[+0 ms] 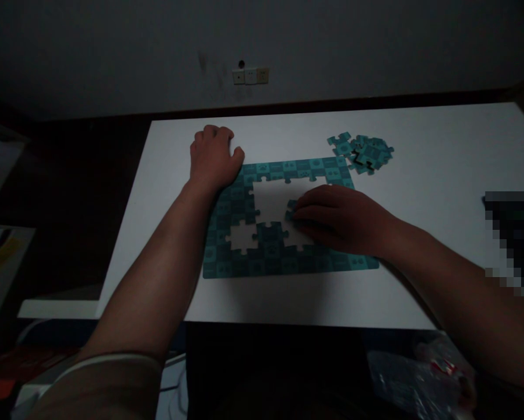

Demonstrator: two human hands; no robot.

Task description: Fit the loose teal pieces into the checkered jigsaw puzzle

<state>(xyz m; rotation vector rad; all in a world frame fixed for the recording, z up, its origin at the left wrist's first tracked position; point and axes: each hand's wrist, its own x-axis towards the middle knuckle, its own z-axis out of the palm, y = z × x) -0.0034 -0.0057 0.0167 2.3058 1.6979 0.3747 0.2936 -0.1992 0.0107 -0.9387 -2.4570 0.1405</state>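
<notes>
A teal jigsaw puzzle (pixel 271 267) lies partly assembled on the white table, its frame of pieces surrounding white gaps. My right hand (pixel 338 219) is over the puzzle's right half, with thumb and fingers pinching a puzzle piece (pixel 290 210) above the inner gap. Most of that piece is covered by the fingers. Beside the puzzle's far left corner rests my left hand (pixel 213 156), with its fingers loosely bent, the thumb apart and nothing visible in it. A pile of loose puzzle pieces (pixel 373 153) is past the puzzle's far right corner.
The white table (pixel 432 175) reaches toward a wall with sockets (pixel 250 76). At the right edge a dark object (pixel 520 233) is blurred out. Below the near edge, a clear plastic bag (pixel 419 379) shows at the right.
</notes>
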